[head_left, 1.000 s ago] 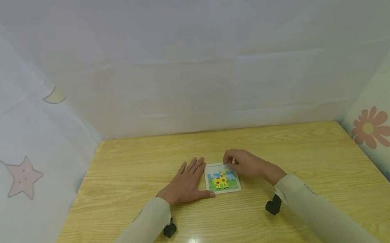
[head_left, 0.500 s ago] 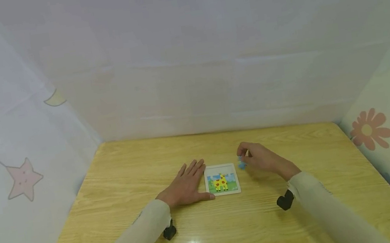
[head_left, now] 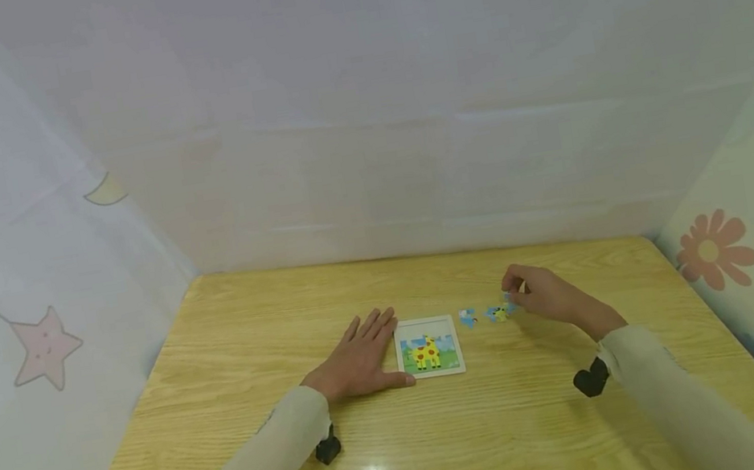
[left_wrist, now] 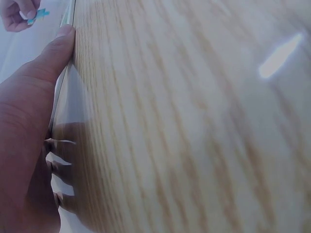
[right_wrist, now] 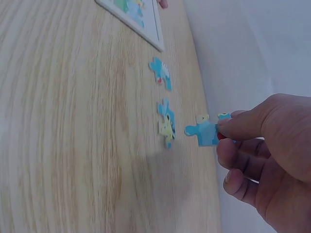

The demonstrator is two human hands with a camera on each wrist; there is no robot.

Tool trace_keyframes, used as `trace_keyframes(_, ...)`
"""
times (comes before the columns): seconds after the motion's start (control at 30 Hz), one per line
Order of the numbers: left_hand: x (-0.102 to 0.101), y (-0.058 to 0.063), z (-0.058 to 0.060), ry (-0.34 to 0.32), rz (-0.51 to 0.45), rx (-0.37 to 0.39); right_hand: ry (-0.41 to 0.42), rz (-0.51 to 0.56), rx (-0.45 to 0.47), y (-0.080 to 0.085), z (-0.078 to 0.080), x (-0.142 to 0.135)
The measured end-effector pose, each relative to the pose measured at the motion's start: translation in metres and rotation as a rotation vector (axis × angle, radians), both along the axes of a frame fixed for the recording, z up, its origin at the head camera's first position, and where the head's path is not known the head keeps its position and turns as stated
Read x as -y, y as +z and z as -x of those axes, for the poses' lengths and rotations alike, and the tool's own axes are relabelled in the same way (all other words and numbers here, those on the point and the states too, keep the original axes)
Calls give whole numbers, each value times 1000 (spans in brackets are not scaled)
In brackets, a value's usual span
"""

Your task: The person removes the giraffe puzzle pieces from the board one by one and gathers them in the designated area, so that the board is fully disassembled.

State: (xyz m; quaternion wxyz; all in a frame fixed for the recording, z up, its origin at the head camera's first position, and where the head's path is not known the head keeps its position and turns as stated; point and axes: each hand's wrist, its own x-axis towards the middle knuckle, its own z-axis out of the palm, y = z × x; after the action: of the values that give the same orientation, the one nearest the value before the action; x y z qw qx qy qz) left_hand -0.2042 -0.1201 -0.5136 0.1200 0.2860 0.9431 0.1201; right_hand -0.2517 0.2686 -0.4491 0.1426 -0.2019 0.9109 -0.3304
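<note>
A square white-framed giraffe jigsaw puzzle (head_left: pixel 433 374) lies on the table, its lower part filled and a pale strip bare along the top. My left hand (head_left: pixel 359 358) rests flat beside it, fingers spread along the left edge and thumb at the bottom left corner. My right hand (head_left: pixel 543 295) pinches a blue puzzle piece (right_wrist: pixel 204 135) between thumb and fingers, to the right of the frame. Between that hand and the frame lie two loose pieces: a blue and white one (right_wrist: pixel 160 74) and a blue and yellow one (right_wrist: pixel 166 125).
The wooden table (head_left: pixel 410 457) meets a pale cloth wall (head_left: pixel 370 187) at its back edge. Printed cloths stand at both sides, one with a pink star (head_left: pixel 46 348), the other with flowers (head_left: pixel 708 250).
My right hand has moved from the frame's top right corner out to the right. A blue piece now lies beside the frame, and the hand pinches another farther right. The left hand stays put.
</note>
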Motion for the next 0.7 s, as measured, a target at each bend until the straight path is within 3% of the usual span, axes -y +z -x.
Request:
trace_keyframes(0.23,-1,0,0,3,-3,0,-22,-22,20,-7,-3,-16)
trace_keyframes(0.7,-1,1,0,7,-5,4,-18,-36,36,-18,-3,-21)
